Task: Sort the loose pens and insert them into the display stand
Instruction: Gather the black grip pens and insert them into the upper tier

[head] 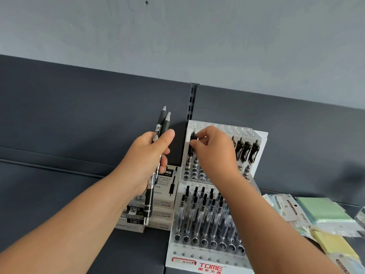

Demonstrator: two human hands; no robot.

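A clear stepped display stand with a red logo stands on the dark shelf, its holes partly filled with black pens. My left hand grips a small bundle of loose black pens, tips pointing up, left of the stand. My right hand pinches the clip end of one black pen that stands in the upper tier at its left end. A few more pens stand at the right of that tier. Several pens fill the lower tier behind an open front row of holes.
Stacked pen boxes lie just left of the stand, under my left hand. Packs of green and yellow sticky notes and wrapped stationery lie to the right. A dark back panel with a slotted upright rises behind the stand.
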